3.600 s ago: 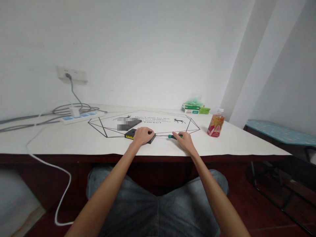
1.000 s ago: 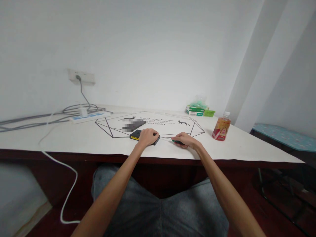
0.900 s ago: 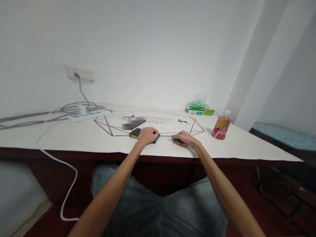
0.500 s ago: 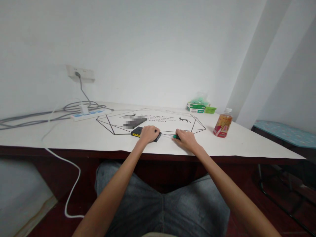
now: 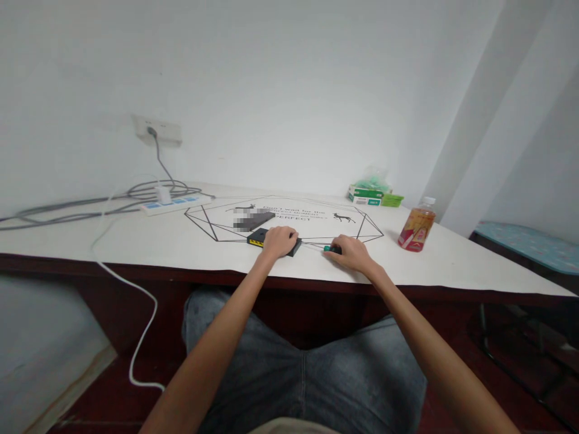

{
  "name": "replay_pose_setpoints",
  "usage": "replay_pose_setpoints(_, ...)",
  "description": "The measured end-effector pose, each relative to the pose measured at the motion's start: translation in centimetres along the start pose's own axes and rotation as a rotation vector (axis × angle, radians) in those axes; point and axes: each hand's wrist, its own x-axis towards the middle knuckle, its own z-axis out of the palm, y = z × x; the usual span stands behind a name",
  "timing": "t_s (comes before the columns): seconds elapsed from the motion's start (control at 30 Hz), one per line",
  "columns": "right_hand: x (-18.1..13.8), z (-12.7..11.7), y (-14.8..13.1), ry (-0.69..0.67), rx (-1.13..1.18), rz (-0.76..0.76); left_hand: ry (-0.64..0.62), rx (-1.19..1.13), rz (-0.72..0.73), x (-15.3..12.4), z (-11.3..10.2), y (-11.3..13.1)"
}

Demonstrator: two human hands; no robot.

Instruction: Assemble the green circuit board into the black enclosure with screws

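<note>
A black router (image 5: 256,239) with a row of yellow ports lies flat near the front of the white table. My left hand (image 5: 279,241) is closed over its right part, hiding much of the top. To the right, my right hand (image 5: 353,253) is wrapped around the green-and-black handle of a screwdriver (image 5: 332,249). Its thin shaft points left toward the router's right side; whether the tip touches is too small to make out. Just behind the router lies a dark, flat oblong object (image 5: 262,221), partly blurred out.
A bottle of reddish drink (image 5: 417,226) stands on the right. Green-and-white boxes (image 5: 365,196) with a plastic bag sit at the back right. On the left are a power strip (image 5: 174,205), grey cables (image 5: 136,196) and a white cord hanging over the table's front edge.
The whole view has shifted slightly, so everything appears further right. My right hand sits a little differently on the screwdriver, showing more of the handle. My left hand stays on the router.
</note>
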Motion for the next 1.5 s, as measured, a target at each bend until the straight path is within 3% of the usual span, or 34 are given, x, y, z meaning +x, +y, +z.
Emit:
replay_pose_setpoints(0.13, -0.1, 0.3, -0.7, 0.070, -0.022, 0.016, -0.001, -0.007, -0.011, 0.2, 0.1, -0.1)
replay_pose_setpoints(0.3, -0.1, 0.3, -1.5, 0.062, -0.054, 0.058, -0.001, 0.018, -0.001, 0.5, 0.4, -0.4)
replay_pose_setpoints(0.7, 0.1, 1.3, 0.4, 0.140, 0.127, 0.061, -0.035, 0.031, -0.008, 0.2, -0.3, 0.2)
replay_pose_setpoints(0.87, 0.2, 1.2, -0.1, 0.100, 0.084, 0.101, -0.057, 0.073, -0.009, -0.2, -1.0, 0.6)
replay_pose_setpoints(1.07, 0.2, 1.8, 0.2, 0.166, 0.133, 0.090, -0.087, 0.139, 0.022, -0.4, -1.6, 1.1)
replay_pose_setpoints(1.5, 0.6, 2.3, 0.3, 0.198, 0.052, 0.039, -0.048, 0.144, 0.019, 0.0, -0.7, 0.8)
